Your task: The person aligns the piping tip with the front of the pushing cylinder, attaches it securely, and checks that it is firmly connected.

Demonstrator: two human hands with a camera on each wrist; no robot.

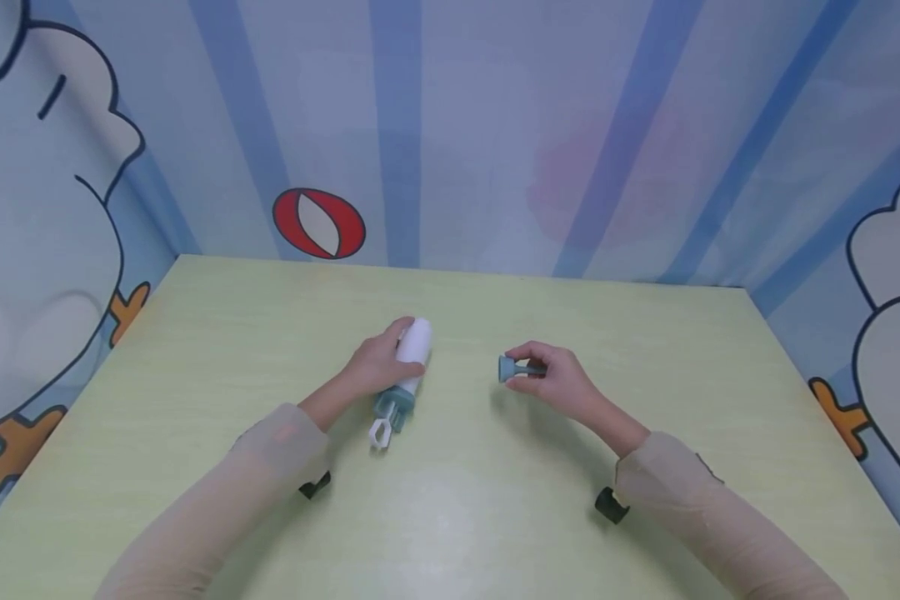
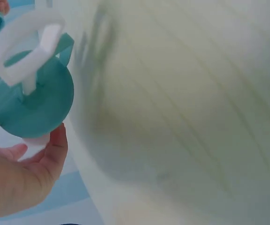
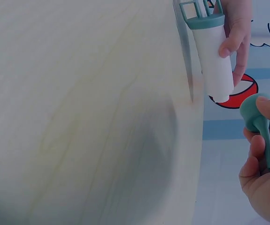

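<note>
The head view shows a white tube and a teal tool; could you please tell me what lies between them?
In the head view, only bare tabletop shows between the white tube and the teal tool.

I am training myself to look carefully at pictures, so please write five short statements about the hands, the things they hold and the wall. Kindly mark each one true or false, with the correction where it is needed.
1. The left hand holds the white tube. True.
2. The right hand holds the teal scoop. True.
3. The scoop touches the tube. False: there is a gap between them.
4. In the head view, the tube's teal end is the one farther from the person. False: the teal end is nearer to the person.
5. A red-and-white shape is on the wall. True.
</note>
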